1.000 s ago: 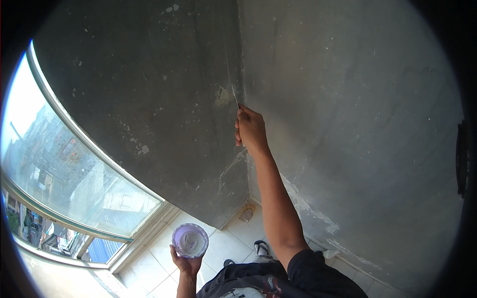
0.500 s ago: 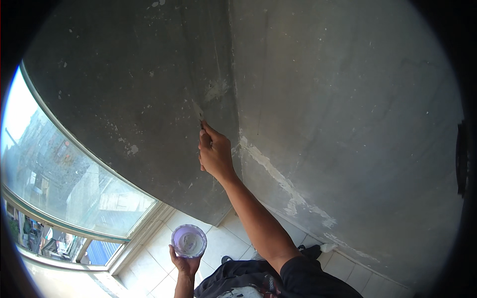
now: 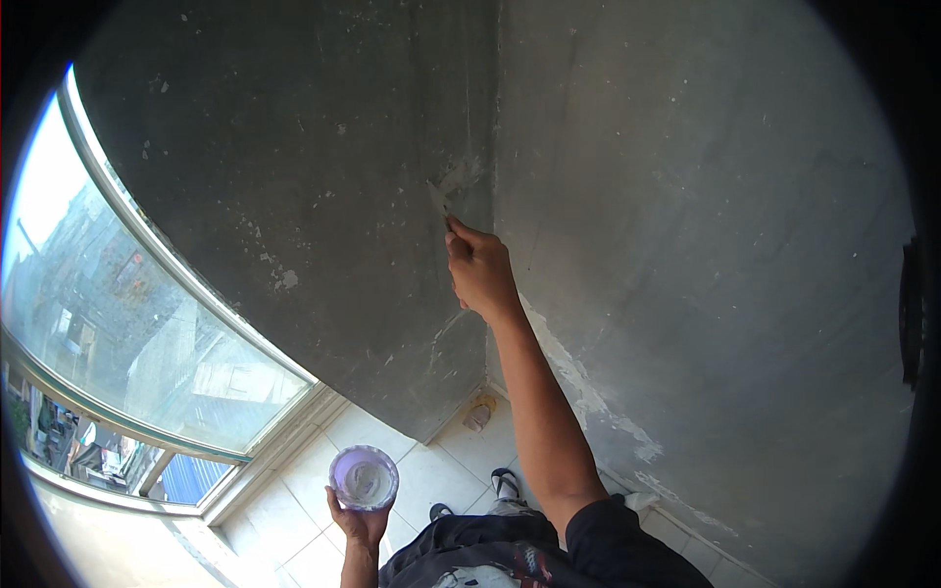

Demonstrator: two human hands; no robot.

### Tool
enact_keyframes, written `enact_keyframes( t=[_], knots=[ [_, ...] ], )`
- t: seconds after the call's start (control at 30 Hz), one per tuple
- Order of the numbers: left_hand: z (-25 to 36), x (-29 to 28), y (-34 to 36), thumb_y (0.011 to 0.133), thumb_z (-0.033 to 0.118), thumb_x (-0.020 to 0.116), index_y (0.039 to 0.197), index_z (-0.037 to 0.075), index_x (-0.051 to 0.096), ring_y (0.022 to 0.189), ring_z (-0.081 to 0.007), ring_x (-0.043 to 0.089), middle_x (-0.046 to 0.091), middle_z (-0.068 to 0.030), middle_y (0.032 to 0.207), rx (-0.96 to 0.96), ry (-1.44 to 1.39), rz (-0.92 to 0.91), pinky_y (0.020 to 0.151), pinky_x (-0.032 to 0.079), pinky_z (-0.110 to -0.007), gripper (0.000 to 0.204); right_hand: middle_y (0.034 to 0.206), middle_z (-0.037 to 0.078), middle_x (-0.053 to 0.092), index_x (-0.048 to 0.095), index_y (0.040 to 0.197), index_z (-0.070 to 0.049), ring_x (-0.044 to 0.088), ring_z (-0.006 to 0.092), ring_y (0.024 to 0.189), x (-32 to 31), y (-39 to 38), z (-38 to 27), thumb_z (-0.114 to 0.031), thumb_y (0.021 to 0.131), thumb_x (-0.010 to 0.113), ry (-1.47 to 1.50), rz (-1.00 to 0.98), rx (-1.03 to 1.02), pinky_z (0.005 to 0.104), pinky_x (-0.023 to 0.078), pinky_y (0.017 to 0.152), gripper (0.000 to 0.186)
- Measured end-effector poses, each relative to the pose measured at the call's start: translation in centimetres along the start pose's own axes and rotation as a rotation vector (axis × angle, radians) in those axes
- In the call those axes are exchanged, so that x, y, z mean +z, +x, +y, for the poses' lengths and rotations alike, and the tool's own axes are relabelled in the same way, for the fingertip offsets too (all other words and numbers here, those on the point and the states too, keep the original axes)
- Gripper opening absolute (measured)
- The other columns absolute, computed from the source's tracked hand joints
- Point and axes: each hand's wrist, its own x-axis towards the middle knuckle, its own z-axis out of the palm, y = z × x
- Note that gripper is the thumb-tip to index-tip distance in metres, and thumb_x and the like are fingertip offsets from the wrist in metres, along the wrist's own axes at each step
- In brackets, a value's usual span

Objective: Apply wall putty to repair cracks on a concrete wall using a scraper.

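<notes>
With my right hand (image 3: 480,267) closed round its handle, a putty knife (image 3: 438,199) meets the dark grey wall (image 3: 323,147) close to the corner. Its blade lies beside a pale, scraped-looking patch (image 3: 463,178). Lower down, my left hand (image 3: 363,521) grips a small purple tub (image 3: 364,478) from below and the side, with the thumb up along its wall. Pale paste coats the inside of the tub, whose opening faces up.
A window (image 3: 147,323) curves along the left side. Flaking pale patches run along the foot of the right wall (image 3: 706,245). White floor tiles (image 3: 294,500) lie below, with a small roundish object (image 3: 478,416) by the corner. Something dark (image 3: 913,314) sits at the far right.
My right hand and the putty knife have moved along the wall toward the corner, up to the pale patch. The view has shifted slightly. My left hand still holds the tub.
</notes>
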Motion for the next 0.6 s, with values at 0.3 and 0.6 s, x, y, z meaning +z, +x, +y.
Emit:
enact_keyframes(
  t=[0.3, 0.6],
  knots=[
    [-0.2, 0.9, 0.9, 0.082, 0.077, 0.051, 0.150, 0.016, 0.038, 0.136, -0.0350, 0.042, 0.044, -0.0120, 0.149, -0.012, 0.024, 0.026, 0.111, 0.034, -0.054, 0.092, 0.059, 0.007, 0.057, 0.060, 0.135, -0.007, 0.055, 0.0155, 0.044, -3.4, 3.2, -2.0, -0.018, 0.100, 0.049, -0.080, 0.084, -0.020, 0.0337, 0.048, 0.041, 0.038],
    [-0.5, 0.6, 1.7, 0.082, 0.078, 0.051, 0.151, 0.017, 0.038, 0.138, -0.0348, 0.039, 0.041, -0.0123, 0.151, -0.024, 0.037, 0.007, 0.112, 0.032, -0.055, 0.093, 0.063, -0.001, 0.049, 0.058, 0.138, -0.006, 0.046, 0.0089, 0.044, -2.0, -0.6, -0.7, -0.018, 0.101, 0.051, -0.022, -0.123, 0.052, 0.0283, 0.041, 0.037, 0.039]
  ],
)
